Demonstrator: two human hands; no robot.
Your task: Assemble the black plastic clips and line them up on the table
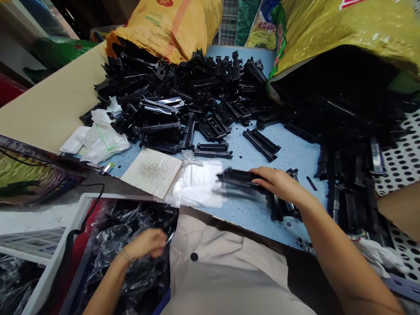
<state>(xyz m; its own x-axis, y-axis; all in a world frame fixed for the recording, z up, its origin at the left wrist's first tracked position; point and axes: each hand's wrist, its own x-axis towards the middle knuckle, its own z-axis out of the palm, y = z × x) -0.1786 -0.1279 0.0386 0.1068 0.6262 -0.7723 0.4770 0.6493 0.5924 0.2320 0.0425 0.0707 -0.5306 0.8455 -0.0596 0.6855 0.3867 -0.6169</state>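
Beyond right hand, heaped black parts crowding orange sack.

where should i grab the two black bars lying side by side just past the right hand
Probably across the middle of the two black bars, from above on the near side: they lie flat, with bare blue tabletop along the near edge.

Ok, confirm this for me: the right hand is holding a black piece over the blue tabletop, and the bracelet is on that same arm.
The bracelet is misplaced: the head view shows it at the wrist of the left hand. The right hand is indeed holding a black piece over the blue tabletop.
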